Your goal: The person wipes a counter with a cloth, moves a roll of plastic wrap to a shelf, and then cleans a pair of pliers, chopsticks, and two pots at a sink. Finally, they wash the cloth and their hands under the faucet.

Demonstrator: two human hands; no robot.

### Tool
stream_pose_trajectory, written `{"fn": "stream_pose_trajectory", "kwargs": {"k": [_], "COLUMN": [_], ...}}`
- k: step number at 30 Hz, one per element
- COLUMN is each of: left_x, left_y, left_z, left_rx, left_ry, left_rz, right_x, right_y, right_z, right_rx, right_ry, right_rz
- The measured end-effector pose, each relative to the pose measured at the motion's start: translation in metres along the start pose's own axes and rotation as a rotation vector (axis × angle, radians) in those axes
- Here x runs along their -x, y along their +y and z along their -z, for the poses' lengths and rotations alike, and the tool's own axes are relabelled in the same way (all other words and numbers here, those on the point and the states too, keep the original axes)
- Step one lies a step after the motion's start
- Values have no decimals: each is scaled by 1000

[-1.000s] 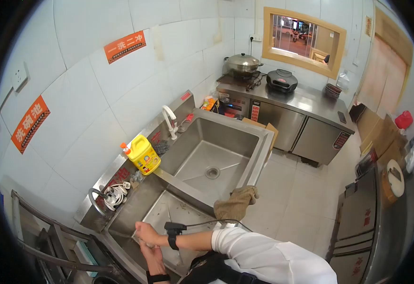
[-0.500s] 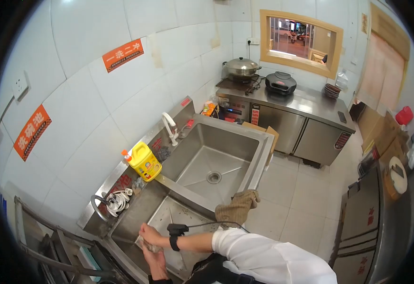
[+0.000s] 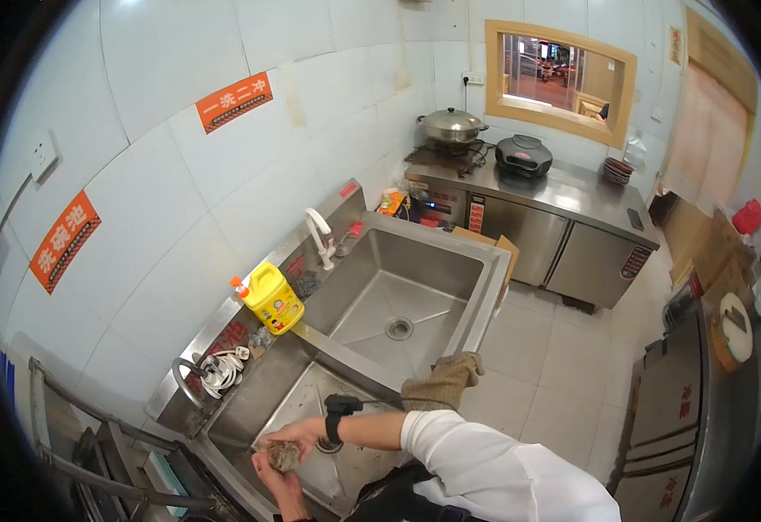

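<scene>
Over the near sink basin (image 3: 248, 409), both hands hold a rounded, grey-brown wiry clump that looks like a steel wool scrubber (image 3: 284, 455). My left hand (image 3: 274, 478) cups it from the near side, its fingers closed along the edge. My right hand (image 3: 300, 435) grips it from the far side, with a black device strapped at the wrist. The near basin's drain (image 3: 329, 445) partly shows beyond the right wrist, and dark bits lie on the basin floor. A brown cloth (image 3: 441, 381) hangs over the sink's edge past the right forearm.
A yellow detergent jug (image 3: 273, 300) stands on the sink ledge near a white faucet (image 3: 320, 237). A dark curved faucet (image 3: 185, 383) is beside a coiled white cord (image 3: 221, 372). A metal rack (image 3: 111, 478) borders the near left. The far basin (image 3: 380, 300) lies beyond the divider.
My hands have shifted apart slightly and turned, so the scrubber now shows between them. My right hand has moved a little lower and to the right. The view has shifted slightly.
</scene>
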State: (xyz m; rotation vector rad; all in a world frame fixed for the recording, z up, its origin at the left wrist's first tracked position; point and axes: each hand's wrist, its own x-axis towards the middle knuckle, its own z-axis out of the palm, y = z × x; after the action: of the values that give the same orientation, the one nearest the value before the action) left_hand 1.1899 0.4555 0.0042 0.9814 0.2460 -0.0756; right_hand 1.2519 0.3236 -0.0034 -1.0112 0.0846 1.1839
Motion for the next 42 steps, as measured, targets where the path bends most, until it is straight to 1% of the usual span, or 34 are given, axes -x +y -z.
{"fn": "stream_pose_trajectory", "kwargs": {"k": [1,2,3,4,5,7,8,9,11,12,13,15,17,18,19,20,21,22,23,24,26,27,29,30,31,33,34,35,37,38,39,40,41,42], "left_x": [-4,3,11,17,20,24,0,0,0,-4,-10,-22,-33,-37,-26,-3,9,13,9,6,-1,-2,1,2,3,3,-5,-8,-17,-20,-20,-17,-12,-3], "left_y": [-5,1,6,13,20,31,17,11,2,-5,-15,-33,-48,-53,-39,-11,7,15,15,8,-16,-26,-34,-36,-30,-13,-18,-10,-2,-2,-4,-10,-19,-26], "left_z": [7,-1,-12,-24,-32,-39,-13,2,21,27,33,51,59,61,39,-3,-24,-30,-22,-12,11,21,35,34,30,18,33,37,41,38,36,32,23,12], "left_rx": [-141,-140,-161,-181,-181,221,218,216,-79,-78,-145,-291,-425,-490,-488,-86,311,351,301,245,84,-11,-210,-257,-258,285,122,121,184,183,193,202,205,195], "left_ry": [-25,-21,35,86,78,-196,-268,-265,-430,-431,-420,-391,-364,-351,-352,-235,-109,-126,-196,-263,-303,-275,-159,-101,-98,-54,-218,-347,-576,-624,-613,-548,-397,-218], "left_rz": [-166,-166,27,221,221,404,331,331,-124,-124,-152,-202,-262,-295,-299,-12,273,321,291,210,30,-48,-155,-171,-172,209,-5,-35,3,6,24,37,77,120], "right_x": [-7,-13,-17,-53,-43,-29,-23,-17,-11,-9,-7,-3,-1,-8,-24,-35,-39,-40,-39,-30,-11,-12,-20,-15,-28,-53,-35,-33,-35,-35,-36,-38,-45,-56], "right_y": [-4,-7,-12,-3,-4,4,13,27,55,60,55,33,9,3,1,4,11,20,30,42,60,53,19,-3,-4,2,7,21,51,47,37,32,29,20], "right_z": [11,19,28,40,27,-22,-46,-71,-107,-112,-102,-73,-57,-49,-39,-35,-45,-64,-80,-98,-126,-115,-79,-70,-60,-40,-57,-76,-113,-121,-128,-132,-106,-54], "right_rx": [3,224,446,596,598,921,918,990,1132,1197,1198,1019,657,663,569,464,460,660,869,872,1063,1063,607,289,289,353,498,503,927,922,890,837,835,821], "right_ry": [-2,67,138,372,378,570,570,704,983,1128,1128,718,801,800,1039,1272,1270,1327,1377,1381,1055,1055,801,820,816,799,767,774,1058,1063,1472,1868,1864,1348], "right_rz": [-4,194,392,883,887,1070,1072,1232,1550,1710,1706,1489,1228,1229,1153,1064,1068,1187,1300,1298,1378,1377,1245,961,961,858,912,912,1498,1500,1412,1271,1261,1102]}}
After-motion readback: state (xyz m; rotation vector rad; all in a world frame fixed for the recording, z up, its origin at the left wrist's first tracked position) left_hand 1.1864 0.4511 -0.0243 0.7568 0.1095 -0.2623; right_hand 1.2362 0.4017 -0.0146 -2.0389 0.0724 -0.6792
